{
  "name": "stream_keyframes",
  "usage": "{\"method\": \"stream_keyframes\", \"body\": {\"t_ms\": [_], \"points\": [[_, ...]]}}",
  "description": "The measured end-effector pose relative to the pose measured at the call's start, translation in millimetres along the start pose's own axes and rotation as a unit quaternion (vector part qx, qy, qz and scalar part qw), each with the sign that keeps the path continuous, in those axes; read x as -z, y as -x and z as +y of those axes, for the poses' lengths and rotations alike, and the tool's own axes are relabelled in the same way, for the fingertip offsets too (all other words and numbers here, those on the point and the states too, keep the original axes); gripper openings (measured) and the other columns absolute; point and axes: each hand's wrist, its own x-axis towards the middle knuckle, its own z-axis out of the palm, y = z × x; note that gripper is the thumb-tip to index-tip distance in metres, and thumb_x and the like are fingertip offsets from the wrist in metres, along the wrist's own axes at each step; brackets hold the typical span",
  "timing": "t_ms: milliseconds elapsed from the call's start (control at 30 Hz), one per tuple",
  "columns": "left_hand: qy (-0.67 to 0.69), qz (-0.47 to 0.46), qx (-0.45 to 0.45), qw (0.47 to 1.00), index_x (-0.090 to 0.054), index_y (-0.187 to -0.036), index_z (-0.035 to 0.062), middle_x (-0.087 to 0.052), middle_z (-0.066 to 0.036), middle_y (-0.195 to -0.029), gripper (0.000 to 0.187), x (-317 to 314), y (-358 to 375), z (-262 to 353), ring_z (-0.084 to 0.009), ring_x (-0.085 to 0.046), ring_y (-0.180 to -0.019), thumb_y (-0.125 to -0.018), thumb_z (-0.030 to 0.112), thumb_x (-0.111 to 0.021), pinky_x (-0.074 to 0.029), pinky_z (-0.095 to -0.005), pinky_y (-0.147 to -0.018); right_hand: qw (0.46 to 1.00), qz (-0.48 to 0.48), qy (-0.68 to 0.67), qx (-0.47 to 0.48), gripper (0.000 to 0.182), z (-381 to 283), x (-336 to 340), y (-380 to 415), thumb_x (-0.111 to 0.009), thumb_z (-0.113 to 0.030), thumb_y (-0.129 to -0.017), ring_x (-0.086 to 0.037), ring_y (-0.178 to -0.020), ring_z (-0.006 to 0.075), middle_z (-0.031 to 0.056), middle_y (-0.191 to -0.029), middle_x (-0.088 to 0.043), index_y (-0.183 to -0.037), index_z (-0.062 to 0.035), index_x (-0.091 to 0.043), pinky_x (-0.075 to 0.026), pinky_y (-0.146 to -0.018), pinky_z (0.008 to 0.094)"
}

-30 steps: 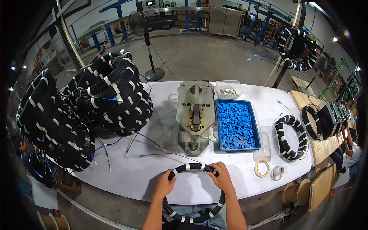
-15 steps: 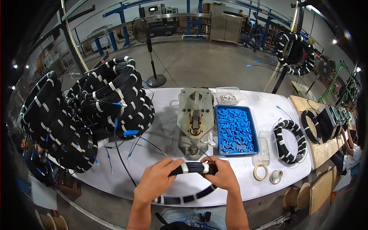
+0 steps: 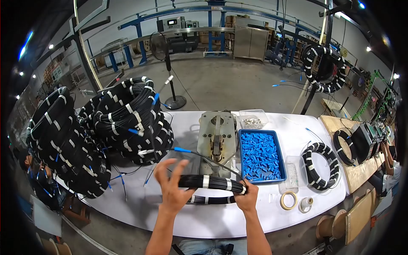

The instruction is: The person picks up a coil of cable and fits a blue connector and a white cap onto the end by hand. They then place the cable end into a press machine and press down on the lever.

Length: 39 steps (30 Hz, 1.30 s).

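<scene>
My right hand [image 3: 247, 196] is closed on the right end of a black cable coil [image 3: 216, 183] banded with white tape. My left hand [image 3: 173, 187] is at the coil's left end, its fingers spread and raised. From near my right hand a loose cable end with a blue connector [image 3: 182, 149] reaches left, its white tip pointing toward the stacked coils. Another blue-and-white cable end [image 3: 155, 98] sticks up in front of that stack. Just beyond the coil stands a metal press [image 3: 217, 136].
Tall stacks of taped coils [image 3: 63, 144] fill the table's left side. Right of the press are a blue tray [image 3: 283, 172] of small blue parts and a clear box [image 3: 263, 114]. Farther right lie another coil [image 3: 312, 170], a tape roll [image 3: 282, 206] and a white spool [image 3: 305, 205].
My left hand has let go of the coil and spread its fingers. The coil has turned, and loose connector ends now swing up at left above it. The view has tilted up slightly.
</scene>
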Motion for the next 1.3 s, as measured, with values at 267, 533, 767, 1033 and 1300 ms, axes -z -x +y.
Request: {"method": "stream_keyframes", "body": {"t_ms": [267, 533, 767, 1033, 1300], "points": [[0.215, -0.019, 0.236, 0.948, -0.019, -0.147, 0.0039, -0.054, -0.018, -0.114, 0.11, 6.3, 16.5, -19.3, -0.025, -0.055, -0.105, -0.062, 0.019, -0.087, -0.043, -0.0353, -0.093, 1.0, 0.001, -0.02, 0.005, 0.012, 25.8, 6.5, 2.1, -0.069, 0.0, -0.068, -0.044, -0.052, 0.0102, 0.0044, -0.055, -0.048, -0.07, -0.0025, -0.058, -0.037, -0.051, 0.0252], [0.275, -0.113, 0.219, 0.929, -0.063, -0.098, -0.0002, -0.067, -0.007, -0.077, 0.029, -20.2, 31.8, -48.6, -0.0129, -0.062, -0.067, -0.07, -0.007, -0.071, -0.049, -0.0255, -0.067, 0.996, 0.023, -0.079, -0.046, 0.016, 43.2, 14.7, 7.3, -0.072, 0.003, -0.071, -0.044, -0.06, 0.0055, -0.0034, -0.062, -0.052, -0.072, -0.0026, -0.056, -0.037, -0.056, 0.024], [0.251, -0.15, 0.165, 0.942, -0.063, -0.094, -0.0013, -0.065, -0.015, -0.074, 0.027, -6.2, 25.2, -33.4, -0.0223, -0.063, -0.064, -0.068, -0.009, -0.063, -0.048, -0.0278, -0.062, 0.99, -0.036, -0.124, -0.064, 0.025, 24.4, 30.7, 6.8, -0.072, 0.007, -0.07, -0.048, -0.065, 0.0048, -0.0032, -0.073, -0.057, -0.088, -0.0048, -0.058, -0.04, -0.059, 0.0219], [0.186, -0.251, 0.2, 0.929, -0.055, -0.123, 0.0023, -0.068, -0.017, -0.084, 0.054, 29.8, 30.8, 7.0, -0.0357, -0.068, -0.076, -0.076, 0.016, -0.078, -0.054, -0.0386, -0.066, 0.991, 0.034, -0.077, -0.1, 0.037, 11.8, 43.3, 46.1, -0.071, 0.004, -0.072, -0.052, -0.065, 0.0085, 0.0006, -0.073, -0.057, -0.105, -0.0032, -0.055, -0.042, -0.061, 0.023], [0.154, -0.262, 0.062, 0.951, -0.052, -0.136, 0.0057, -0.069, -0.012, -0.09, 0.066, 25.0, 22.6, 13.0, -0.0254, -0.069, -0.08, -0.076, 0.013, -0.079, -0.054, -0.0337, -0.07, 0.99, -0.032, -0.061, -0.124, 0.037, 3.5, 53.2, 46.4, -0.068, 0.01, -0.077, -0.054, -0.074, 0.008, 0.002, -0.083, -0.056, -0.109, -0.002, -0.054, -0.044, -0.068, 0.0211]]}}
